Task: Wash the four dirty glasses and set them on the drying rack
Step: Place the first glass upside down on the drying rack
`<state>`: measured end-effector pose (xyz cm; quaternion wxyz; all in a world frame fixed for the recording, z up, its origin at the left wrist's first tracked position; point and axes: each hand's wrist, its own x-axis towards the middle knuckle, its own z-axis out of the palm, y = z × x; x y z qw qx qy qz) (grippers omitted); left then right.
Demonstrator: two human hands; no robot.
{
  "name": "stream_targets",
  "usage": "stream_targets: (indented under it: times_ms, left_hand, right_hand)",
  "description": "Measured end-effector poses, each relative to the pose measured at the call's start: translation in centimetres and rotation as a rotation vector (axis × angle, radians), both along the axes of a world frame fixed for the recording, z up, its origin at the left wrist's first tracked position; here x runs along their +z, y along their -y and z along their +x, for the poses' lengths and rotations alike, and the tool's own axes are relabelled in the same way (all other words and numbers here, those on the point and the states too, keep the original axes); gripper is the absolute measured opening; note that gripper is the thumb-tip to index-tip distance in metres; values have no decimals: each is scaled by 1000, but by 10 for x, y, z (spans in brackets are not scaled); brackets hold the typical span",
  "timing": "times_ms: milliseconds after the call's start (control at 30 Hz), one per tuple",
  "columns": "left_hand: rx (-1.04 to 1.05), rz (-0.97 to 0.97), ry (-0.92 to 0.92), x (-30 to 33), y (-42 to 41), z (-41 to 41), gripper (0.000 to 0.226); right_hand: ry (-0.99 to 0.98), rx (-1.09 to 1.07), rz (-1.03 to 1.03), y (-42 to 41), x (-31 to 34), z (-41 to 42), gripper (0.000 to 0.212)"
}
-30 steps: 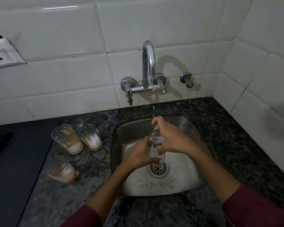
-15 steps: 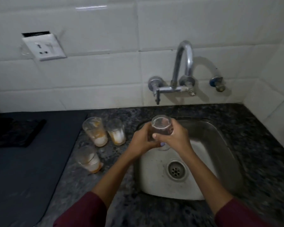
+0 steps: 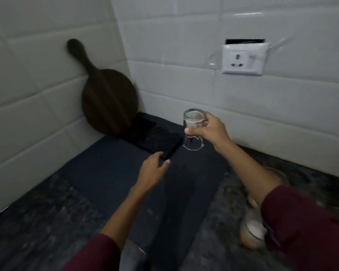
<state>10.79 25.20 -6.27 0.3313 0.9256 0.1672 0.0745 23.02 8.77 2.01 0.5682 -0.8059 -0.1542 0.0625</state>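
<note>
Above the dark mat (image 3: 110, 169) that covers the counter's left stretch, the right hand (image 3: 211, 130) grasps a clear glass (image 3: 193, 132) mouth-down, thumb and fingers wrapped round its middle, the rim hanging free with open air below it. Nearer and lower, the left hand (image 3: 154, 169) is released, fingers loose, holding nothing, its fingertips just beside the near edge of a black ribbed rack (image 3: 151, 135) that lies flat toward the corner. Whether they touch that edge cannot be told. A round wooden board (image 3: 108, 100) leans against the left wall behind the rack, its handle pointing up. On the back wall sits a white socket plate (image 3: 245, 59), well clear of the glass. Most of the mat between the rack and the near counter edge lies bare. At lower right, partly hidden behind the maroon right sleeve (image 3: 301, 227), blurred dirty glasses (image 3: 252, 233) stand on the speckled stone counter (image 3: 213, 227) just past the mat's right edge.
</note>
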Motion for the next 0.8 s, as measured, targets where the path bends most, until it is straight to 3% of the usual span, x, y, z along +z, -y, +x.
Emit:
stream_targets:
  times_ms: [167,267,667,800]
  left_hand:
    - [97,176,-359,-55,-88,0,70]
    - [73,226,-459,-77,-111,6,78]
    - [40,232,-484,-96,-122,15,78]
    - [72,167,-458,-85,-113,14,79]
  right_hand:
    - [-79,122,-3,-130,-40,40,62]
    - [-109,139,-19,-179,-65,58,64]
    - [-165,196,-163,-225,-100,81,67]
    - [-222,255,-229,-213,-91,78,95]
